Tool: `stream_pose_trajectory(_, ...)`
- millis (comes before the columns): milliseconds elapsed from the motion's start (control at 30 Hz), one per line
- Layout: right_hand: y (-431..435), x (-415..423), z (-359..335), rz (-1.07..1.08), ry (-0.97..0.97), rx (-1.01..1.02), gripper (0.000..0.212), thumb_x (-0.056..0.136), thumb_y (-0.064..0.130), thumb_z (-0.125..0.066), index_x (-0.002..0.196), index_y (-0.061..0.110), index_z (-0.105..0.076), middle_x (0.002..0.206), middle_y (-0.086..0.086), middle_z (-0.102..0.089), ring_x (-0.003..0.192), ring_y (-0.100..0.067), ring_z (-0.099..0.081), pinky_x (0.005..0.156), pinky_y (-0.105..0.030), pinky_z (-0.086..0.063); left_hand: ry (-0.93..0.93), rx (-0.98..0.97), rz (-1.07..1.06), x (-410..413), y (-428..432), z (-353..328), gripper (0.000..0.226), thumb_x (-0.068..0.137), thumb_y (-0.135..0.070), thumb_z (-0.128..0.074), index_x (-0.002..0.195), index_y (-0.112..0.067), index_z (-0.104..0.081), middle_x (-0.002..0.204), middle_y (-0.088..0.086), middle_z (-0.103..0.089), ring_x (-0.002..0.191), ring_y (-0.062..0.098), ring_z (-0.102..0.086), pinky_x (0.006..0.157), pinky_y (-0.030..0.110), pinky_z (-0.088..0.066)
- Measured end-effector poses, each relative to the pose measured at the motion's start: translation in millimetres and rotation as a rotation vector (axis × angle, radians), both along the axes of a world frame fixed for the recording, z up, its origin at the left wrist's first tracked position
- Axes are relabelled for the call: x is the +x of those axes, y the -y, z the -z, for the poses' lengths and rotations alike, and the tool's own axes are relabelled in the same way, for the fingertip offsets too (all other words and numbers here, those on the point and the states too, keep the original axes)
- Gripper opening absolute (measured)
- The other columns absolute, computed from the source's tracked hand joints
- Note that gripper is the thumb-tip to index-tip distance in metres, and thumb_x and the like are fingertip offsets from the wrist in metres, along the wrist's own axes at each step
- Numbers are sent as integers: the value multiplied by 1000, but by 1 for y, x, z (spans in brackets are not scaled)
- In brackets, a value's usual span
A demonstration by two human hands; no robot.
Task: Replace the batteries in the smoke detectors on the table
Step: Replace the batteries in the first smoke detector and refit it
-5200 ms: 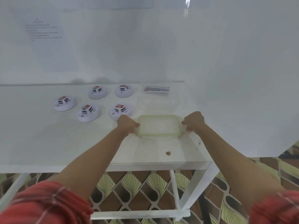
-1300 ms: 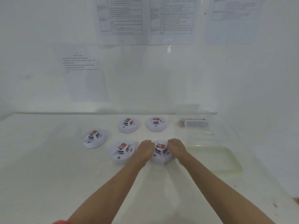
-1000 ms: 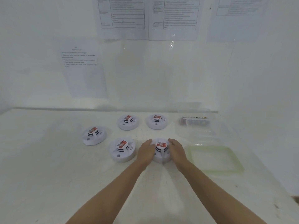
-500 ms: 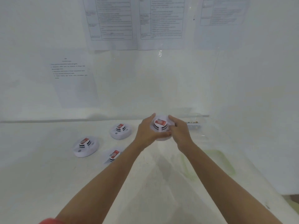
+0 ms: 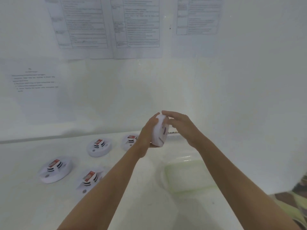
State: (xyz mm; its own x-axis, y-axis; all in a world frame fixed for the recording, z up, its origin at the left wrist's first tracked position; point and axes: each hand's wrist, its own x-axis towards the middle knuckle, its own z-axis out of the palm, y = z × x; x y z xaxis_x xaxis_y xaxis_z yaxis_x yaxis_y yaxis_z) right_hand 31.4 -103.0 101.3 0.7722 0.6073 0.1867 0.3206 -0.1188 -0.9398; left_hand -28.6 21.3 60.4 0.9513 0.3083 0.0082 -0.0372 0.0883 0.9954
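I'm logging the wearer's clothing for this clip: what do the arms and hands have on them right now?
Both forearms are bare up to the frame's bottom edge; no sleeve shows. The left hand and right hand wear no gloves, and no rings, watch or bands are visible, though the picture is soft.

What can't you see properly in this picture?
- Smoke detector held up by left hand and right hand: turned edge-on, so its top is hidden in the head view.
- Far detector: partly behind the left wrist.
- Wall papers: print too blurred to read.
- Box of small things: mostly hidden by the right hand.
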Motion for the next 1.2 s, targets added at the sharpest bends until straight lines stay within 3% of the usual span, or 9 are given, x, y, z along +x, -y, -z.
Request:
stream_pose_trajectory(100,8,18,14,-25,68,-7,48,87,13,-63,133,20,-49,127,6,-53,107,-9,-51,80,-14,-44,-9,-200,5,16,9,6,45,90,-59,-33,118,-34,-57,110,3,-68,97,22,-64,71,40,-55)
stream_pose_trajectory(233,16,39,30,-96,151,-44,56,77,14,-74,129,16,-51,123,10,-48,111,-7,-49,80,-7,-47,-2,-454,12,35,19,15,54,92,-55,-25,106,-19,-63,98,9,-70,92,28,-63,75,46,-53)
stream_pose_trajectory(300,20,48,35,-117,209,-82,59,75,12,-76,129,14,-51,123,10,-43,107,-5,-48,78,0,-44,21,-530,-1,42,26,18,54,93,-54,-26,113,-19,-61,102,10,-69,93,28,-64,75,49,-53)
stream_pose_trajectory(367,22,56,37,-130,257,-119,58,75,14,-76,128,12,-52,119,7,-42,102,-7,-48,82,-7,-45,47,-552,-18,47,31,21,49,95,-53,-26,114,-29,-63,102,8,-69,93,28,-64,76,51,-52)
stream_pose_trajectory(433,23,62,38,-144,308,-163,58,75,20,-76,128,12,-53,115,3,-45,101,-11,-49,90,-19,-44,70,-523,-10,46,35,21,49,96,-53,-24,92,-44,-71,95,1,-73,91,27,-64,80,51,-49)
stream_pose_trajectory(533,21,68,39,-125,367,-198,62,73,26,-77,130,15,-53,118,-5,-51,105,-16,-52,94,-27,-44,96,-481,-40,46,31,27,40,96,-55,-17,114,-53,-53,113,-9,-63,98,24,-62,74,53,-53)
stream_pose_trajectory(700,14,71,41,-67,431,-207,55,73,30,-77,121,13,-58,111,-8,-56,101,-19,-54,89,-30,-45,106,-283,-103,47,31,26,32,95,-55,-25,111,-46,-50,112,-6,-63,94,22,-66,71,50,-56)
stream_pose_trajectory(1033,15,66,33,-137,465,-321,62,67,28,-80,122,10,-56,104,1,-54,94,-13,-50,82,-25,-43,-34,-137,-272,42,36,21,37,96,-55,-26,102,-38,-58,90,1,-70,64,24,-66,40,25,-46)
stream_pose_trajectory(1200,7,59,33,-121,429,-301,57,63,26,-81,112,11,-55,102,0,-57,93,-17,-53,77,-29,-47,-40,-144,-345,40,32,18,37,97,-50,-30,87,-35,-62,85,0,-67,73,22,-61,54,26,-44)
